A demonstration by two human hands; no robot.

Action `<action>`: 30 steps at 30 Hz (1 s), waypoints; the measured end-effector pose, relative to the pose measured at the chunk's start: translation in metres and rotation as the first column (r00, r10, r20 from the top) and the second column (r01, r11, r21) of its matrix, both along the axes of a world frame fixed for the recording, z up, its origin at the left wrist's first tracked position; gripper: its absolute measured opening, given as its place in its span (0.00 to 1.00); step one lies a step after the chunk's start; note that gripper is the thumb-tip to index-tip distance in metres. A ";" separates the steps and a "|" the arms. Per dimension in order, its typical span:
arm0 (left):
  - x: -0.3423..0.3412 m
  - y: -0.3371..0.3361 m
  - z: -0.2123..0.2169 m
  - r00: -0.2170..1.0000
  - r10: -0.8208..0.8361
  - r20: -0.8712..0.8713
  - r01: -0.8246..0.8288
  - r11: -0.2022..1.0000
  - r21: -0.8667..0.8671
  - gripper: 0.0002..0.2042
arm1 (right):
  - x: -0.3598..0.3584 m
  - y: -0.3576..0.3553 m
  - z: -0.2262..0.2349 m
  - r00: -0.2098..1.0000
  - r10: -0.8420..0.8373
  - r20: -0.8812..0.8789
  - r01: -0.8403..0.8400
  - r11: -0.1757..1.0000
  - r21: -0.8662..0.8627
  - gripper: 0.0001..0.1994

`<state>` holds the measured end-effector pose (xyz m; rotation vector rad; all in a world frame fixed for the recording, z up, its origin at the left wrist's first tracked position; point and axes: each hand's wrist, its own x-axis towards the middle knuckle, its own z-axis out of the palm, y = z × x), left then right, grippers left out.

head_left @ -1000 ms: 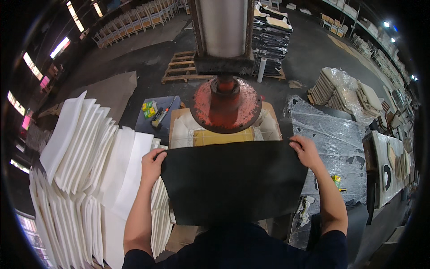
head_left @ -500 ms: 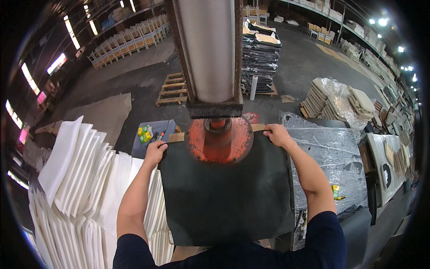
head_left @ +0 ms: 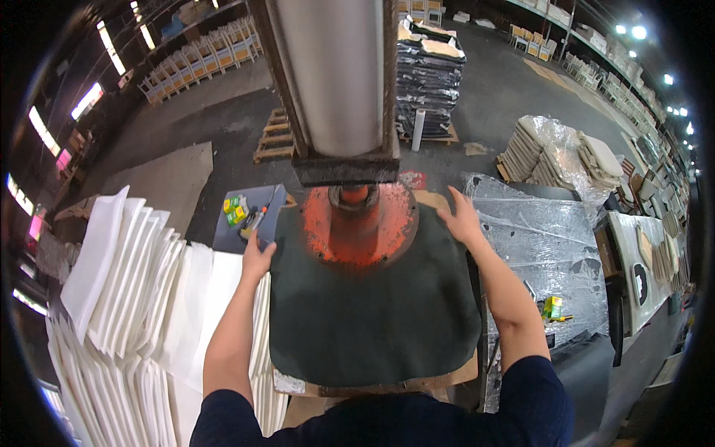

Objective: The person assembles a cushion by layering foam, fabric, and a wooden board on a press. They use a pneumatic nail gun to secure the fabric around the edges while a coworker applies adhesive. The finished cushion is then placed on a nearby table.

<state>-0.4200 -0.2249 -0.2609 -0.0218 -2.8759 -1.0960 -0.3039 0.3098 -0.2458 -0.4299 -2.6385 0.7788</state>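
Observation:
A dark green-black sheet of covering material [head_left: 372, 320] lies over a tan board [head_left: 447, 378], whose edge shows at the near side and far right corner. Pressing down on its far part is the round red plate [head_left: 395, 231] of a press, below a thick grey cylinder [head_left: 335, 74]. My left hand [head_left: 258, 261] is by the sheet's left edge, thumb and fingers apart, holding nothing visible. At the far right corner my right hand [head_left: 462, 218] has its fingers spread, with the thumb close to the sheet's edge.
Stacked white foam pads [head_left: 141, 283] stand at the left. Behind my left hand, a grey bin [head_left: 234, 237] carries yellow-green boxes and tools. A plastic-wrapped stack [head_left: 547, 253] stands at the right, a small yellow-green box [head_left: 552, 307] on it. Wrapped cushions [head_left: 544, 156] sit beyond.
Both hands have let go of the sheet's far corners; the fingers have spread. The sheet's near edge has drawn back, uncovering the board's near edge. The view has shifted slightly.

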 end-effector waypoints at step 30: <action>0.282 -0.096 -0.058 0.864 -0.033 0.503 -0.319 0.737 0.596 0.08 | 0.293 -0.007 -0.123 0.967 -0.108 0.231 0.246 0.632 -0.735 0.07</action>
